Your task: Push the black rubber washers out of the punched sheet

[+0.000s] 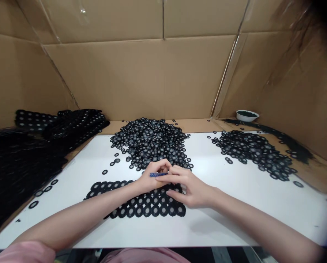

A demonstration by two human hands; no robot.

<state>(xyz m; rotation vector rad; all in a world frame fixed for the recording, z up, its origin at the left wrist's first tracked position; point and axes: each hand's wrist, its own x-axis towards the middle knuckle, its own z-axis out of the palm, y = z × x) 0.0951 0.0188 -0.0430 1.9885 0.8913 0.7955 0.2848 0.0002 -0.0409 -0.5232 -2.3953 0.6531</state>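
Note:
Above the middle of the white table, my left hand and my right hand meet at the fingertips. A slim blue handle lies level between them, its right end running in behind the fingers of my right hand, which seem to grip it; its tip is hidden. The fingers of my left hand are curled into a pinch, and what they hold cannot be made out. Under both hands lies a flat mesh of joined black rings with pale centres, partly covered by my left forearm.
A large heap of loose black rings rises behind my hands, and another heap lies to the right. Dark strands and ringed black fabric fill the left. A white bowl stands back right. Cardboard walls enclose the table.

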